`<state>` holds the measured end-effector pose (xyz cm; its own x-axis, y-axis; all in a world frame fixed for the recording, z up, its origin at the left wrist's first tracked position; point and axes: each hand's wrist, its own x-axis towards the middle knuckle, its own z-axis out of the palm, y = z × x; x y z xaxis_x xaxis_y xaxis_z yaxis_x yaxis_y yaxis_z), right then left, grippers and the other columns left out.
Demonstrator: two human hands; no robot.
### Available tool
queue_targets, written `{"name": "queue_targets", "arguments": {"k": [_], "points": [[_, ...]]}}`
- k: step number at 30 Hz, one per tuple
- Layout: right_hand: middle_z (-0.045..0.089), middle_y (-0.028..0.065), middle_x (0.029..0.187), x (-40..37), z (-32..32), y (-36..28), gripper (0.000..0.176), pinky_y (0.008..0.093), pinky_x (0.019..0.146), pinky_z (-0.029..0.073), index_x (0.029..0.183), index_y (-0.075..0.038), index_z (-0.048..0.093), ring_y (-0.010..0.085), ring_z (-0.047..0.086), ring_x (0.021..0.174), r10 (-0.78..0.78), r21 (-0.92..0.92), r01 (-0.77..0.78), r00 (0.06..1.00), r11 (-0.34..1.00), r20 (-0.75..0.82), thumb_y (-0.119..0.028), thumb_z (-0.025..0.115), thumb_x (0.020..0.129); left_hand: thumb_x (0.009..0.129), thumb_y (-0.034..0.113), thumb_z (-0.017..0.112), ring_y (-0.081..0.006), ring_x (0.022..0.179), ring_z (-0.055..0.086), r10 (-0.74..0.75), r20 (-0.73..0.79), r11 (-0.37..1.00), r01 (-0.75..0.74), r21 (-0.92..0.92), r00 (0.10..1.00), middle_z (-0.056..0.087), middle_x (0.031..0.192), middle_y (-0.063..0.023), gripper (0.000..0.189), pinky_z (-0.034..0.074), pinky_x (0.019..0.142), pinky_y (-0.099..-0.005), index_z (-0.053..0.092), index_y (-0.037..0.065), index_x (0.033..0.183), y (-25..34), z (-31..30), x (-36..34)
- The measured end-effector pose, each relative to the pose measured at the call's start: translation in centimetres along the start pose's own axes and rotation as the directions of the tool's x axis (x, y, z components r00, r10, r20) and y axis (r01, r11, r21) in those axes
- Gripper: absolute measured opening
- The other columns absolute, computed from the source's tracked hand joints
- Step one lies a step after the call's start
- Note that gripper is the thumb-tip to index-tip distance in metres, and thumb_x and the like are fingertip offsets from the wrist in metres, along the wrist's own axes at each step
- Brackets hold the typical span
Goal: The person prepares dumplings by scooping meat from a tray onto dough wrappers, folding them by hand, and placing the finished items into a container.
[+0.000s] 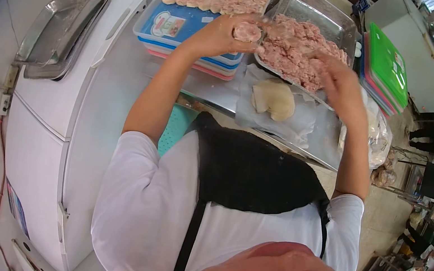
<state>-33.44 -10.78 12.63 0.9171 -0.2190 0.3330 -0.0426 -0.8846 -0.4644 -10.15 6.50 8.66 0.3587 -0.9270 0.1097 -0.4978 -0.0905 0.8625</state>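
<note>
head view: left hand (pixel 215 34) cradles a meat-filled wrapper (pixel 247 32), best kept gently cupped; blurred right hand (pixel 344 89), grip unclear, is at far-right ground meat (pixel 296 63).

Left hand (pixel 217 34) holding meat-topped dumpling (pixel 246 32) — right hand (pixel 344 89) at minced meat (pixel 296 53) in metal tray (pixel 319 11) — pale wrappers (pixel 275 100) just beside.

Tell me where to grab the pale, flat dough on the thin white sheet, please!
Probably pinch the rounded near edge of the pale, flat dough, coming from the person's side. That edge lies free on the thin white sheet, while the silver rectangular metal tray stands close behind.
</note>
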Motion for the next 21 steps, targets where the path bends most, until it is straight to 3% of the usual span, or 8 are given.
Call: {"name": "queue_targets", "arguments": {"k": [1, 2, 5, 8, 11, 14, 18, 21], "points": [[0.060, 0.0203, 0.114, 0.6, 0.9, -2.0, 0.029, 0.0359, 0.090, 0.044, 0.115, 0.000, 0.058, 0.0337, 0.057, 0.107, 0.105, -0.046, -0.100, 0.986, 0.994, 0.131, -0.013, 0.053, 0.090, 0.071, 0.032, 0.080, -0.0096, 0.067, 0.059, -0.003, 0.003, 1.000, 0.003, 0.010, 1.000, 0.063, 0.082, -0.0039, 0.055, 0.050, 0.057, -0.0245, 0.058, 0.009, 0.115, -0.6, -0.6, 0.0], [0.060, 0.0208, 0.114, 0.7, 2.1, -1.9, 0.029, 0.0359, 0.091, 0.044, 0.115, 0.000, 0.057, 0.0340, 0.057, 0.107, 0.100, -0.036, -0.097, 0.988, 0.995, 0.114, -0.013, 0.053, 0.090, 0.070, 0.033, 0.080, -0.0088, 0.066, 0.059, -0.008, 0.010, 1.000, 0.007, 0.019, 1.000, 0.063, 0.082, -0.0039, 0.057, 0.050, 0.054, -0.0232, 0.057, 0.009, 0.117, -1.2, -1.2, 0.1], [0.060, 0.0207, 0.115, 0.3, 5.3, -0.3, 0.029, 0.0344, 0.094, 0.043, 0.116, 0.002, 0.057, 0.0319, 0.057, 0.109, 0.146, -0.067, -0.142, 0.987, 0.988, 0.068, -0.011, 0.051, 0.091, 0.070, 0.035, 0.079, -0.0159, 0.076, 0.063, -0.079, -0.012, 0.996, 0.079, 0.030, 0.997, 0.066, 0.090, -0.0087, 0.064, 0.052, 0.065, -0.0292, 0.055, 0.008, 0.122, -3.9, -2.9, 0.3], [0.061, 0.0192, 0.111, -2.1, 5.5, 1.8, 0.029, 0.0365, 0.089, 0.045, 0.115, -0.002, 0.058, 0.0338, 0.058, 0.103, 0.201, 0.060, -0.198, 0.978, 0.978, -0.047, -0.017, 0.052, 0.092, 0.071, 0.039, 0.075, -0.0319, 0.094, 0.063, 0.165, -0.023, 0.905, -0.141, 0.401, 0.986, 0.063, 0.099, -0.0221, 0.072, 0.049, 0.081, -0.0366, 0.051, -0.002, 0.124, -8.2, -5.0, 0.7], [0.063, 0.0162, 0.110, -5.3, 4.2, 2.6, 0.029, 0.0309, 0.090, 0.043, 0.115, 0.000, 0.059, 0.0240, 0.060, 0.102, 0.409, 0.123, -0.400, 0.911, 0.908, -0.058, -0.019, 0.053, 0.093, 0.070, 0.039, 0.073, -0.0378, 0.107, 0.056, 0.046, -0.036, 0.893, -0.025, 0.449, 0.998, 0.059, 0.111, -0.0251, 0.070, 0.045, 0.090, -0.0410, 0.051, -0.002, 0.123, -11.7, -5.6, 2.2], [0.065, 0.0134, 0.107, -8.6, 3.3, 3.7, 0.030, 0.0287, 0.089, 0.043, 0.114, 0.001, 0.060, 0.0183, 0.059, 0.100, 0.544, 0.170, -0.526, 0.835, 0.833, -0.084, -0.021, 0.051, 0.095, 0.070, 0.036, 0.072, -0.0393, 0.102, 0.058, 0.352, -0.147, 0.795, -0.212, 0.568, 0.924, 0.061, 0.108, -0.0243, 0.072, 0.046, 0.088, -0.0428, 0.046, -0.001, 0.127, -13.4, -4.1, 4.0], [0.064, 0.0053, 0.101, -11.0, 2.4, 4.3, 0.033, 0.0256, 0.084, 0.043, 0.115, 0.002, 0.058, 0.0111, 0.054, 0.092, 0.588, 0.201, -0.564, 0.804, 0.801, -0.088, -0.023, 0.047, 0.097, 0.073, 0.028, 0.072, -0.0409, 0.102, 0.057, 0.115, -0.176, 0.865, -0.011, 0.502, 0.978, 0.058, 0.111, -0.0248, 0.073, 0.047, 0.087, -0.0435, 0.039, -0.001, 0.131, -10.1, -1.9, 4.3], [0.063, 0.0073, 0.086, -11.3, 2.0, 5.2, 0.032, 0.0277, 0.077, 0.044, 0.106, 0.002, 0.060, 0.0132, 0.055, 0.081, 0.566, 0.167, -0.547, 0.818, 0.821, -0.101, -0.025, 0.045, 0.098, 0.073, 0.024, 0.073, -0.0398, 0.109, 0.054, 0.030, -0.184, 0.869, 0.065, 0.491, 0.982, 0.052, 0.122, -0.0273, 0.075, 0.045, 0.090, -0.0416, 0.035, -0.002, 0.133, -9.4, -0.4, 4.9]]}}
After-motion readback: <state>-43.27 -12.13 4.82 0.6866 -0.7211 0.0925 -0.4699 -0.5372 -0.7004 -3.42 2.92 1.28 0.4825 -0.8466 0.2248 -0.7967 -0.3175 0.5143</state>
